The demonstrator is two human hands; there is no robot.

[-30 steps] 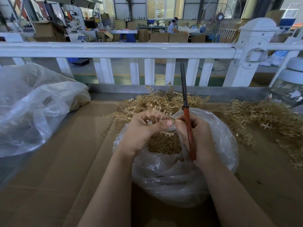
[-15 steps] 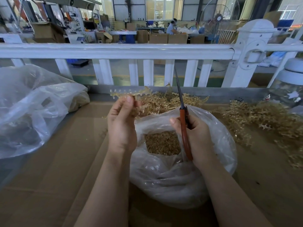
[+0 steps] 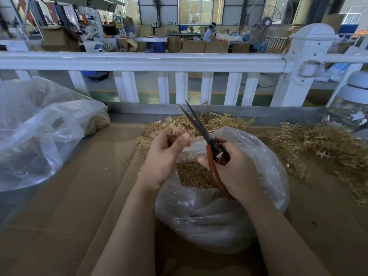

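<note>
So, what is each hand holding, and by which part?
The right hand grips the scissors by their red handles. The left hand pinches a small gold sprig; which part of it is hidden.

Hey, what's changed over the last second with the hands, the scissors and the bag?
The left hand, which lifted a gold strip toward the railing half a second ago, is back by the plastic bag, gripping a gold piece. The scissors have tilted left and their blades, shut before, are parted. The right hand keeps gripping the handles; the bag and gold piles stayed put.
</note>
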